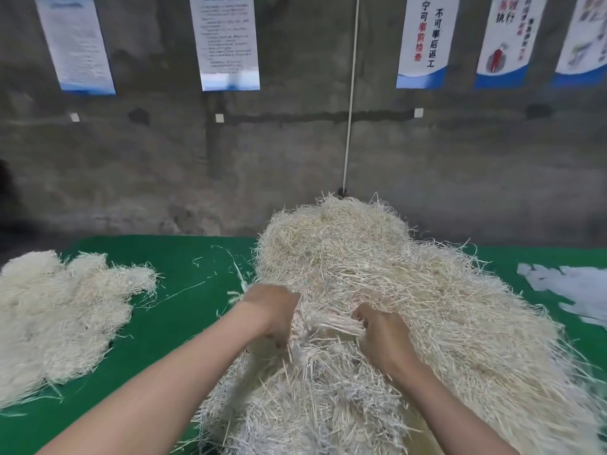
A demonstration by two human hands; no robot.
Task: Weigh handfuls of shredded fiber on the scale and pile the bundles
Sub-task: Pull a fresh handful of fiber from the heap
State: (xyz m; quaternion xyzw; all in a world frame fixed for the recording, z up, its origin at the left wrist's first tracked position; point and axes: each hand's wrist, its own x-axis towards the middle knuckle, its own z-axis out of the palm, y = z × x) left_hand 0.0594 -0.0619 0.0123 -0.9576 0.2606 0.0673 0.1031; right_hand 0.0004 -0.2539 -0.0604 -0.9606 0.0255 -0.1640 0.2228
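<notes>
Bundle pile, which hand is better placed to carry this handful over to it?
Likely left. The left hand grips the handful at the left edge of the heap, on the side of the bundle pile; the right hand grips it farther into the heap.

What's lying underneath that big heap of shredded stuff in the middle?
The big heap rests on the green table cover, which shows around its edges. Anything else beneath it is hidden by the fiber. The left hand and right hand grip its strands.
</notes>
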